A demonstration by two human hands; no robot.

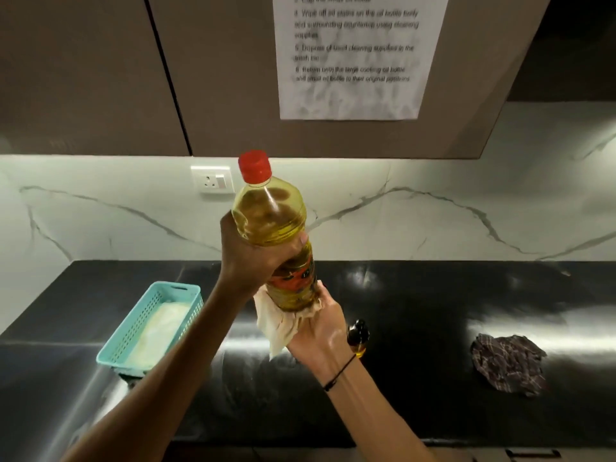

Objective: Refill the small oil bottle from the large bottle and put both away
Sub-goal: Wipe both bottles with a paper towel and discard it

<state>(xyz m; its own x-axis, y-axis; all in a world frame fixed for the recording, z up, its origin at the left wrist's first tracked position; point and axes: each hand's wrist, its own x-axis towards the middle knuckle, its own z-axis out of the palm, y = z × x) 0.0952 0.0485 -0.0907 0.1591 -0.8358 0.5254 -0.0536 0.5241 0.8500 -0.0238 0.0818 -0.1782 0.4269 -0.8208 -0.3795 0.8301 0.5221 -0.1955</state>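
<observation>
The large oil bottle (270, 215), clear with yellow oil, a red cap and an orange label, is held upright in the air above the black counter. My left hand (248, 258) grips its middle. My right hand (320, 325) presses a crumpled pale tissue (278, 323) around the bottle's base. The small oil bottle (358, 336), with a dark top and yellow oil, stands on the counter just behind my right wrist, partly hidden by it.
A turquoise plastic basket (186, 293) holding pale tissues sits on the black counter (433, 378) at the left. A dark checked cloth (508, 363) lies crumpled at the right. Cabinets with a taped instruction sheet (353, 58) hang overhead; a wall socket (212, 180) is behind.
</observation>
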